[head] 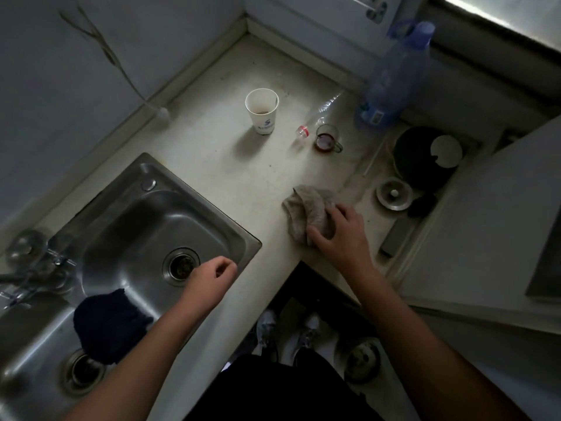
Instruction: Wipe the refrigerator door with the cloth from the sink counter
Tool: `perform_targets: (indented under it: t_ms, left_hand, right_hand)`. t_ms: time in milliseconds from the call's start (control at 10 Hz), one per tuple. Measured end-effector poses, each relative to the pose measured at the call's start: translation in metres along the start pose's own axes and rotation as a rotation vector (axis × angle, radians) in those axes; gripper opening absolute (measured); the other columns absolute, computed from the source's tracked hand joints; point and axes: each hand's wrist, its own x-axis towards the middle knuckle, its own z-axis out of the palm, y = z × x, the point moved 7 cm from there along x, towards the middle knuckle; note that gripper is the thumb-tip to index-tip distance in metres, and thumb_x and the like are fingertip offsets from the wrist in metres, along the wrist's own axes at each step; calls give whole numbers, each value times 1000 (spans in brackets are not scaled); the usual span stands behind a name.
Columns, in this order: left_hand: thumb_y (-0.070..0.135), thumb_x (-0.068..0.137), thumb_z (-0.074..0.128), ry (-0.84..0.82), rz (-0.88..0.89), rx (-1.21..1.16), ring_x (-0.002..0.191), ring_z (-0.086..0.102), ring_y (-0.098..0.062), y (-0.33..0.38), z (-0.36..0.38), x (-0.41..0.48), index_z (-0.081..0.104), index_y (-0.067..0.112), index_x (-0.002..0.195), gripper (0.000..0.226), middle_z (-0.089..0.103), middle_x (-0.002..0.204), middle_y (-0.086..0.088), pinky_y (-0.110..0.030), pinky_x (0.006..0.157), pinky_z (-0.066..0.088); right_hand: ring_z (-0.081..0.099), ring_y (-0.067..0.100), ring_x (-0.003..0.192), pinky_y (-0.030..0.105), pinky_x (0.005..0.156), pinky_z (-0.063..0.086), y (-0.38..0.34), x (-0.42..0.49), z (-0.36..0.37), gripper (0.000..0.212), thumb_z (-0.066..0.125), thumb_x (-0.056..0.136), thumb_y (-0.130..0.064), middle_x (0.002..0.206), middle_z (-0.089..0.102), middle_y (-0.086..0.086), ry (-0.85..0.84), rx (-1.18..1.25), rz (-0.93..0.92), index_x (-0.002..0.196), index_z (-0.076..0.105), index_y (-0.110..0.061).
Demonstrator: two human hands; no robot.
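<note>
A crumpled beige cloth (pixel 306 209) lies on the pale counter (pixel 243 177), to the right of the steel sink (pixel 145 226). My right hand (pixel 340 235) is on the cloth's near right part, fingers and thumb curled round its edge. My left hand (pixel 212 279) hovers over the sink's right rim near the drain, fingers loosely curled and holding nothing. The white surface at the right edge (pixel 491 226) may be the refrigerator; I cannot tell.
A dark blue cloth (pixel 109 325) hangs over the divider between the sink basins. On the counter stand a paper cup (pixel 262 110), a small glass cup (pixel 327 138), a lying clear bottle (pixel 321 113) and a big blue bottle (pixel 394 77). A black pot (pixel 422 162) and a metal lid (pixel 394 193) sit at the right.
</note>
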Motion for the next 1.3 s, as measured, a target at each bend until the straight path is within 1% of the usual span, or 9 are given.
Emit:
perform_targets:
  t_ms: [200,400,500,600,800,900,1000,1100,1300]
  left_hand:
    - [62,69,48,-21,16,-13,81,71,-15,2,-3,5,67,44,83,30,74,77,10,-43,85,58]
    - [64,68,48,-47,22,5,82,73,-17,1,-4,5,67,45,86,32,74,79,9,-46,86,58]
    - [62,70,48,-45,38,26,81,72,-16,4,-2,4,68,41,86,33,74,78,8,-43,86,58]
    - [52,76,51,-31,39,54,81,70,-14,4,-1,0,70,30,81,29,73,78,8,-40,84,56]
    - [31,93,61,-14,58,115,84,68,-12,-1,2,-8,70,26,86,13,73,83,8,-37,82,53]
    - [29,93,61,0,66,125,86,66,-11,-2,3,-16,70,26,87,12,72,85,9,-34,80,51]
    - [29,94,61,0,77,124,89,66,-11,-7,5,-25,71,25,96,10,72,91,7,-30,79,47]
    - [27,95,62,-7,103,68,89,64,-6,-7,8,-38,69,25,100,9,71,92,7,-29,77,45]
    - [45,79,58,-70,177,-79,85,72,-20,-25,41,-51,71,30,88,21,74,87,2,-41,85,58]
  right_hand:
    - [43,31,133,43,110,45,21,-34,-7,62,75,87,-37,147,47,11,52,-14,35,142,55,-17]
    - [47,26,129,41,101,50,32,-54,-16,53,75,85,-43,139,51,8,129,-1,69,131,62,-20]
    - [52,28,124,44,101,50,15,-47,-24,42,66,89,-30,135,58,9,203,-16,-71,128,65,-17]
    - [54,30,122,46,97,52,13,-34,-13,50,68,83,-17,134,61,7,141,-121,-140,133,64,-16]
    - [57,31,118,45,89,53,20,-31,-4,50,73,80,-21,128,65,6,136,-145,-98,129,67,-17]
    - [54,33,124,47,92,53,21,-39,-4,51,69,86,-22,135,62,8,124,-164,-69,136,62,-16]
    - [44,33,138,49,108,46,19,-40,-3,58,65,93,-31,150,52,10,-14,-172,-34,147,51,-16]
    - [43,31,139,43,113,39,15,-49,-15,59,62,97,-34,152,49,9,-99,-68,20,151,45,-17]
    - [66,23,109,42,100,54,59,-134,-24,35,66,98,-23,125,68,8,3,216,254,131,64,-12]
